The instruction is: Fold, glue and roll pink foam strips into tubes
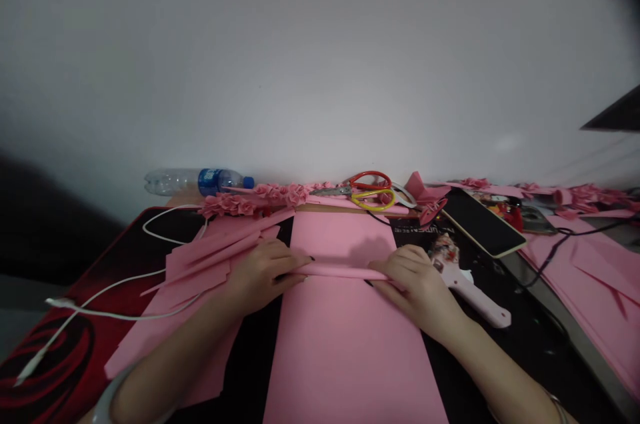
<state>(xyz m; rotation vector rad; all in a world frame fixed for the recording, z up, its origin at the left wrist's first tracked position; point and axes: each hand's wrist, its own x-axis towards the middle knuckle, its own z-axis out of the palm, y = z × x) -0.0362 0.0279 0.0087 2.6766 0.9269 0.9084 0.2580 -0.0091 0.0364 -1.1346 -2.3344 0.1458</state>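
Observation:
A long pink paper sheet [345, 337] lies lengthwise on the dark desk mat in front of me, with a fold or roll [340, 270] running across it. My left hand [263, 272] pinches the left end of that fold, fingers closed on the paper. At the right end my right hand [417, 281] presses down on the fold, fingers curled over it.
Cut pink strips [210, 257] pile at the left over a white cable [100, 291]. Along the wall lie a water bottle [197, 181], paper flowers [260, 199], red and yellow scissors [373, 189], a phone [483, 222]. A pink glue gun [470, 291] rests right; more pink sheets [590, 277] beyond.

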